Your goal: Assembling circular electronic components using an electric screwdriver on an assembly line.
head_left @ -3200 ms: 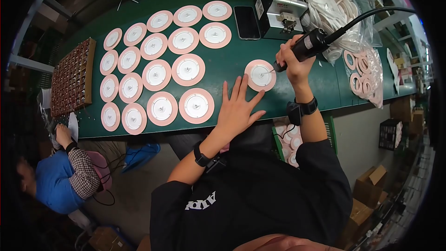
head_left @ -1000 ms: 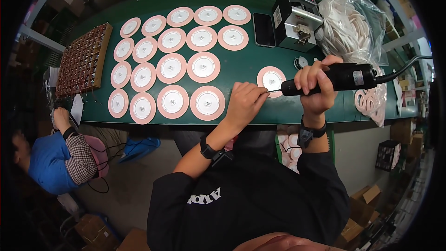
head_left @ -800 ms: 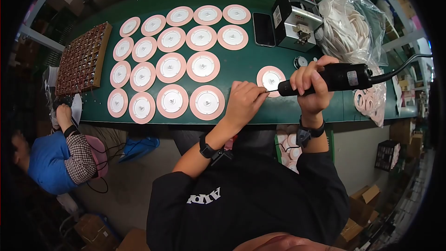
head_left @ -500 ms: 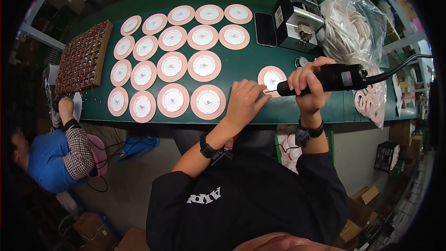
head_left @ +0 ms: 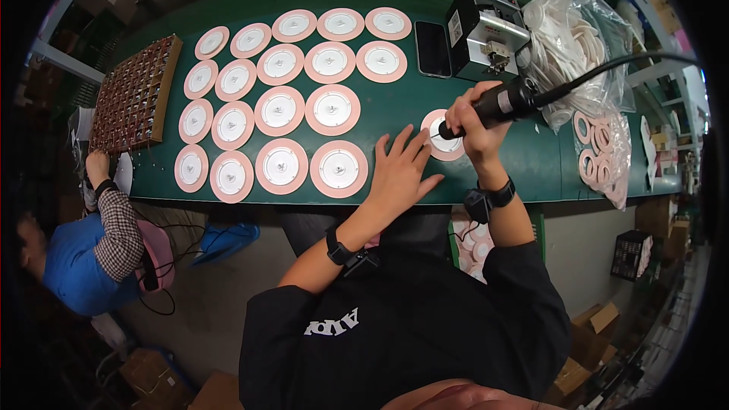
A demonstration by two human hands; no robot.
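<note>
Disc under driver tip, beside left hand.

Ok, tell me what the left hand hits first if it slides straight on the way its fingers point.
The left hand lies flat on the green table, fingers aimed up and to the right. Going straight on, it would most likely meet the pink disc under the power tool first, since the fingertips are almost at its rim.

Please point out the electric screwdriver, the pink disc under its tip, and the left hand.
electric screwdriver (head_left: 505, 101), head view, black body.
pink disc (head_left: 448, 153), head view, lower rim.
left hand (head_left: 401, 171), head view, back of hand.
</note>
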